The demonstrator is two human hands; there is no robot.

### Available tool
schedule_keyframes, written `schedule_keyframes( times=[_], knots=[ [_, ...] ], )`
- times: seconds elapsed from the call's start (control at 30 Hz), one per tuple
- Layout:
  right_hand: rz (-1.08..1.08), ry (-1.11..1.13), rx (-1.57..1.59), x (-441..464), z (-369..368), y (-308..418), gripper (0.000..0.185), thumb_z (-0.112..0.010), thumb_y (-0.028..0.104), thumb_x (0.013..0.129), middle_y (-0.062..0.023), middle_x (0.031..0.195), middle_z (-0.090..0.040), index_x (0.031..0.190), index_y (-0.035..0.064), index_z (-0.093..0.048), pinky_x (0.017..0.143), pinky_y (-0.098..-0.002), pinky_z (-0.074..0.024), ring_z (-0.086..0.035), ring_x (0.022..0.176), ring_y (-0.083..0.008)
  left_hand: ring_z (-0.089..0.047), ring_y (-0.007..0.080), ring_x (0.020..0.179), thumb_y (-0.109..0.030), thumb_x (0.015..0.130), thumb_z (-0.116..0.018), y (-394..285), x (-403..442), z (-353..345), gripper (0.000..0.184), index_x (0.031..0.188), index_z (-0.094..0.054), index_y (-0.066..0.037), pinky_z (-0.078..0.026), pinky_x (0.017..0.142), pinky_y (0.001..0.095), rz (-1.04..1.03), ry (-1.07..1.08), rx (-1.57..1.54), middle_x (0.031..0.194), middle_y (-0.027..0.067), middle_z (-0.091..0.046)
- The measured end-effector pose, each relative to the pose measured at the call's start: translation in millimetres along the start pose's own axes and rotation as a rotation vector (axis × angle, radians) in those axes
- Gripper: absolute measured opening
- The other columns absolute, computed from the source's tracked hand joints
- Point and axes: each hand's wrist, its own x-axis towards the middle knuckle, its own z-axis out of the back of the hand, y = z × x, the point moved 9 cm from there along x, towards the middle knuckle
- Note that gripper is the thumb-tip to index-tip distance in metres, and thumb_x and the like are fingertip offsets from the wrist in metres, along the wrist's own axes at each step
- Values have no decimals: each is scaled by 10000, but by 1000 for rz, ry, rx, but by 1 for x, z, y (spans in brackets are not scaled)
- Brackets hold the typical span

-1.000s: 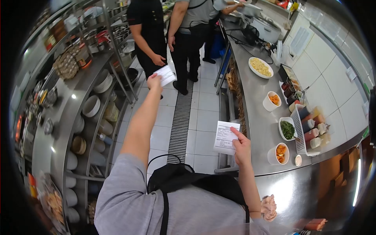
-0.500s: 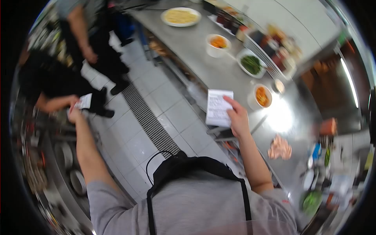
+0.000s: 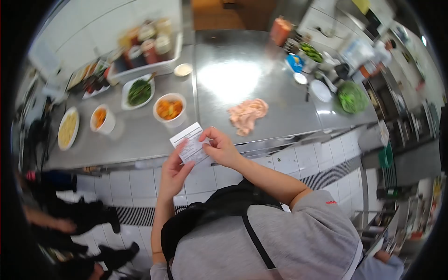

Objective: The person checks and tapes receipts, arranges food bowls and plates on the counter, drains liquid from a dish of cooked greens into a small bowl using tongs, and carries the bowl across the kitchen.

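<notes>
Both hands hold a white printed slip [image 3: 192, 147] in front of my body, near the counter's front edge. My left hand [image 3: 175, 170] pinches its left side. The fingers of my right hand [image 3: 219, 147] grip the slip's right side. Just beyond the slip is a white bowl of orange food [image 3: 170, 109]. Right of that bowl a crumpled pinkish cloth [image 3: 248, 115] lies on the steel counter [image 3: 210, 88].
A dish of greens [image 3: 139, 92], a second orange-filled bowl [image 3: 101, 119] and a pale oval plate of food [image 3: 68, 128] stand left, by a bottle basket [image 3: 149, 67]. Leafy greens [image 3: 352, 97] are right. People in dark clothes stand lower left.
The view has turned right to face the counter. My left hand has let go of its separate slip to a person and come in to the slip in my right hand.
</notes>
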Motion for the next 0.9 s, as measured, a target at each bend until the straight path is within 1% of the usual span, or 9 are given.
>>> schedule_keyframes(
  times=[0.07, 0.2, 0.43, 0.53, 0.57, 0.67, 0.7, 0.8, 0.9],
  knots=[
    [30, -92, 30, -12, 47, 12, 191, -456, -41, 798, -11, 876, -509, 953, 70, -472, 582, -207, -428, -513, 655, -78, -520, 152, 980, 33, 796, -522, 34, 27, -45, 398, 1188, -489, -24, -410, 801, 232, 90, 213, 539, 1129, 125, -530],
    [13, -549, 127, -49, 231, 27, 110, -495, 86, 845, -72, 910, -576, 925, 25, -539, 651, -292, -514, -594, 789, -173, -540, 122, 885, 23, 804, -519, 55, 66, -113, 279, 1077, -573, 7, -416, 733, 213, 64, 116, 377, 1030, 100, -580],
    [100, -963, -793, -14, 520, 51, 345, -648, 266, 738, -136, 927, -589, 963, 10, -590, 688, -306, -471, -581, 796, -206, -406, 16, 639, 18, 818, -486, 86, 151, -219, 481, 1280, -355, 4, -339, 543, 152, -183, -179, 260, 979, 41, -531],
    [85, -959, -1137, 45, 557, 54, 524, -706, 335, 640, -183, 967, -567, 987, -22, -540, 769, -368, -450, -549, 905, -307, -344, 7, 588, 13, 816, -489, 126, 180, -261, 495, 1289, -339, -1, -291, 507, 141, -9, -156, 225, 999, 31, -515],
    [85, -934, -1125, 60, 566, 47, 524, -706, 335, 640, -183, 967, -567, 987, -22, -540, 769, -368, -450, -549, 905, -307, -480, 144, 1018, 27, 812, -468, 136, 184, -274, 492, 1288, -342, 1, -372, 859, 236, 89, -144, 223, 1213, 120, -449],
    [-143, -883, -1115, 91, 587, 18, 501, -713, 323, 624, -170, 923, -586, 934, -25, -530, 765, -383, -449, -561, 893, -308, -435, 24, 682, 6, 810, -500, 124, 194, -286, 495, 1281, -347, -4, -334, 564, 145, -214, -213, 463, 1104, 85, -508],
    [-115, -825, -1142, 98, 583, 19, 466, -710, 303, 625, -167, 897, -592, 911, -19, -533, 758, -387, -451, -568, 874, -310, -485, 96, 894, -44, 811, -517, 130, 194, -281, 514, 1289, -330, 2, -381, 710, 196, -11, -272, 417, 1172, 129, -479],
    [25, -633, -1114, 105, 529, 23, 366, -689, 207, 626, -176, 838, -593, 881, -12, -543, 722, -391, -461, -578, 800, -318, -434, 185, 1095, -102, 815, -523, 147, 214, -245, 515, 1280, -335, 11, -346, 870, 262, -91, -378, 554, 1238, 152, -441],
    [112, -450, -1027, 101, 459, 6, 341, -674, 192, 626, -181, 837, -585, 873, 0, -540, 721, -392, -455, -568, 798, -321, -436, 259, 1124, -138, 811, -523, 164, 264, -221, 491, 1250, -370, 17, -319, 935, 316, -177, -534, 733, 1246, 173, -438]
  ],
)
